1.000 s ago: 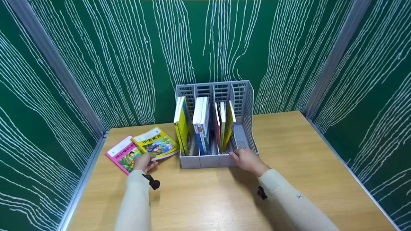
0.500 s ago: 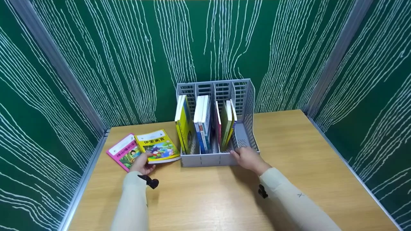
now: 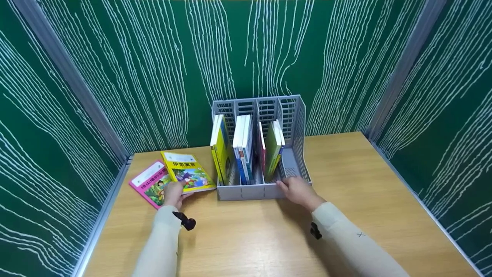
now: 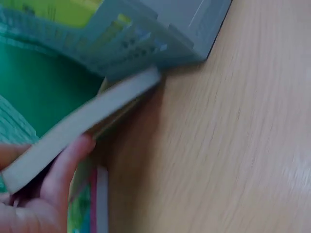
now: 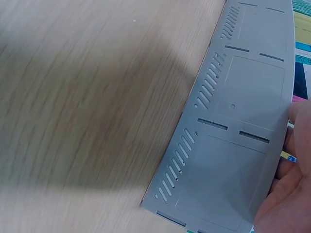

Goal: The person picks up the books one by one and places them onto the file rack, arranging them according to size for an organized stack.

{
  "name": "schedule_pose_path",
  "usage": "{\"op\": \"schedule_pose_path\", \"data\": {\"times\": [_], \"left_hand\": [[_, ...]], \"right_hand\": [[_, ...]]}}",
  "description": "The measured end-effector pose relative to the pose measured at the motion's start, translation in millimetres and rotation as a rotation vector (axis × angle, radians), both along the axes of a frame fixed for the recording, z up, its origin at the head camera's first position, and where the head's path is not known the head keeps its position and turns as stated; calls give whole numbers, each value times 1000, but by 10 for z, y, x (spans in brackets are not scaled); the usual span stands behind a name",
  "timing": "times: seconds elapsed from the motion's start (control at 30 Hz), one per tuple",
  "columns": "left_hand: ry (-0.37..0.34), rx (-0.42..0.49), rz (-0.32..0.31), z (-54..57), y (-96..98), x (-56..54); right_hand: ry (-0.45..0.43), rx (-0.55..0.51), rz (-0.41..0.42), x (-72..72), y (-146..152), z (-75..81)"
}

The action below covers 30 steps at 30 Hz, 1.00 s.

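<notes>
My left hand (image 3: 175,194) pinches a yellow children's book (image 3: 186,163) by its near edge. In the left wrist view the thumb is under the book and its page edge (image 4: 82,126) is tilted up off the table, one corner close to the grey file organizer. A pink-edged book (image 3: 152,184) lies partly beneath it. My right hand (image 3: 298,189) grips the front lip of the grey organizer (image 3: 246,193) near its right end; in the right wrist view the fingers go over the lip (image 5: 243,107) to the inside.
Upright books stand in the organizer: yellow ones (image 3: 219,154) in the left slot, white-and-blue ones (image 3: 242,150) beside them, and thin leaning ones (image 3: 273,150) in the third. The wooden table (image 3: 246,238) meets green walls (image 3: 153,77) with white lines.
My left hand has tilted and turned the yellow book slightly on the pink one. In the third slot, an olive book has tipped right against its neighbour. My right hand has stayed put.
</notes>
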<state>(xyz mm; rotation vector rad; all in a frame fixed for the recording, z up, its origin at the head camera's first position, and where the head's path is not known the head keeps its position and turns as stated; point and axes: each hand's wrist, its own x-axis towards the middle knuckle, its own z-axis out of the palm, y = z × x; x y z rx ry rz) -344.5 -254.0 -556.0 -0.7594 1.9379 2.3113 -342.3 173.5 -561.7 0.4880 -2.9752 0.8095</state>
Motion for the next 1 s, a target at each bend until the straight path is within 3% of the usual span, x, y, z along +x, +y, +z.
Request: {"op": "schedule_pose_path", "data": {"times": [0.2, 0.27, 0.37, 0.5, 0.73, 0.87, 1.0], "left_hand": [[91, -292, 25, 138, 104, 22], [125, -349, 36, 222, 137, 35], [172, -362, 50, 372, 170, 67], [256, -505, 74, 537, 205, 128], [519, -892, 150, 728, 326, 259], [700, -1059, 125, 836, 404, 336], [919, -1267, 107, 916, 463, 387]], "right_hand": [[0, -33, 4, -7, 34, 32], [21, -49, 9, -15, 44, 50], [64, -74, 2, -21, 49, 105], [109, -123, -37, -15, 39, 231], [171, -268, -83, 12, -19, 511], [206, -429, -75, 62, -96, 693], [170, -591, -59, 135, -189, 870]]}}
